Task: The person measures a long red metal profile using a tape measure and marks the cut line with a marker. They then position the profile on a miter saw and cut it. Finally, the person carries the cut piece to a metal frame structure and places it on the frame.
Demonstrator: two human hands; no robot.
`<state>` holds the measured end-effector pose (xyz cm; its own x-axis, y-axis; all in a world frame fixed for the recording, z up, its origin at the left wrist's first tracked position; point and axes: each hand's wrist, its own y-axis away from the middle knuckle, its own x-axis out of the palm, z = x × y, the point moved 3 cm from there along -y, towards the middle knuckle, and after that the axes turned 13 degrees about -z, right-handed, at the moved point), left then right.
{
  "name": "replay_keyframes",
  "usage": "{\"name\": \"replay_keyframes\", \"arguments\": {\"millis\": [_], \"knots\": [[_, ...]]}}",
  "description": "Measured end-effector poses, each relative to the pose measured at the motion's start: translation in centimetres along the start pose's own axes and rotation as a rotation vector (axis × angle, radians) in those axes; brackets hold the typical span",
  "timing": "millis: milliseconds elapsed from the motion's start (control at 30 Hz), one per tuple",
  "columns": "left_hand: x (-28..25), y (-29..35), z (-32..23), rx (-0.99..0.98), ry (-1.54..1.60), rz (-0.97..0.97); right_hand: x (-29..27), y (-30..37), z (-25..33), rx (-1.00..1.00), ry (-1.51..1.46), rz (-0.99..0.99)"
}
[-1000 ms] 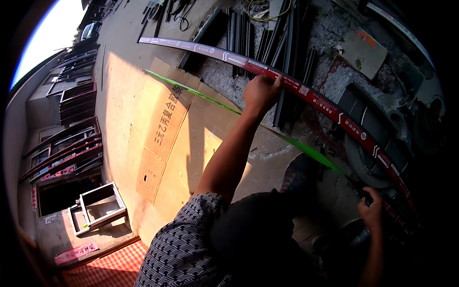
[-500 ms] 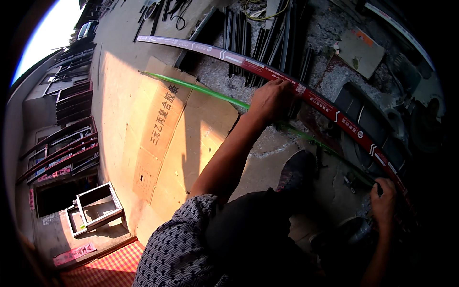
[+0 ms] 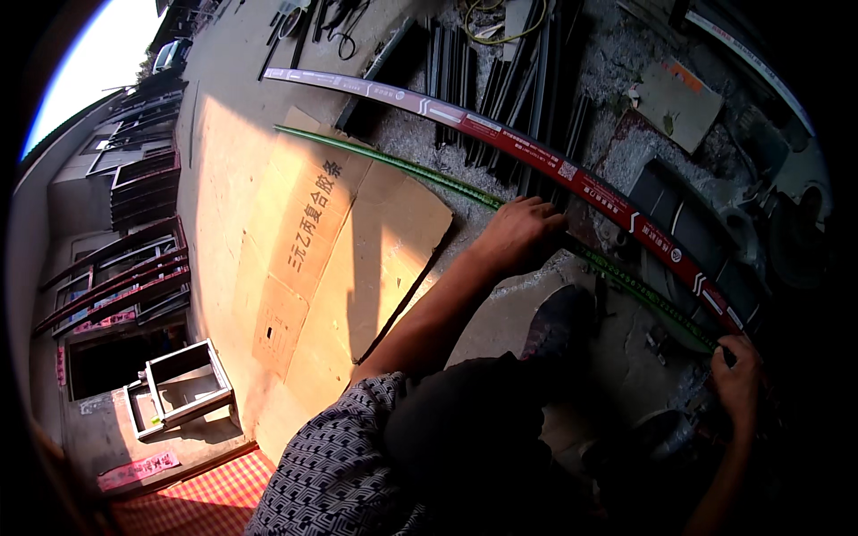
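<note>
- Long, narrow green strip with dark patterning (image 3: 393, 163): runs slantwise from above the flat brown cardboard sheet (image 3: 407, 210) down to the person's right side.
- Left hand (image 3: 527, 234): fingers curled closely over the strip's middle stretch, back of hand uppermost.
- Right hand (image 3: 737, 371): thumb and bent fingers pinch the strip near its lower end; contact with the bar beside it I cannot tell.
- Long red-faced bar with white markings (image 3: 601, 194): roughly alongside the strip, farther from the person's body.
- Slim dark straight profiles (image 3: 451, 76): lie on the ground beyond the bar.
</note>
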<state>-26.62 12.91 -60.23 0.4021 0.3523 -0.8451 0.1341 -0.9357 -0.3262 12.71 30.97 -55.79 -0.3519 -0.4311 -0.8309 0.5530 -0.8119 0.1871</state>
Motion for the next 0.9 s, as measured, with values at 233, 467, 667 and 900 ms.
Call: {"name": "replay_keyframes", "arguments": {"millis": [233,467,667,900], "knots": [[-1.0,-1.8,-0.1,0.071,-0.035,-0.059,0.9,-0.2,-2.9,0.048,-0.039,0.034],[-0.9,-3.8,0.4,0.167,-0.045,-0.132,1.6,-0.3,-5.3,0.116,-0.011,0.167],[0.1,-4.3,0.9,0.122,-0.065,-0.03,2.1,0.1,-5.1,0.177,-0.159,0.07],[1.0,-4.0,1.8,0.14,-0.08,-0.031,2.8,-0.2,-4.7,0.167,-0.122,0.052]]}}
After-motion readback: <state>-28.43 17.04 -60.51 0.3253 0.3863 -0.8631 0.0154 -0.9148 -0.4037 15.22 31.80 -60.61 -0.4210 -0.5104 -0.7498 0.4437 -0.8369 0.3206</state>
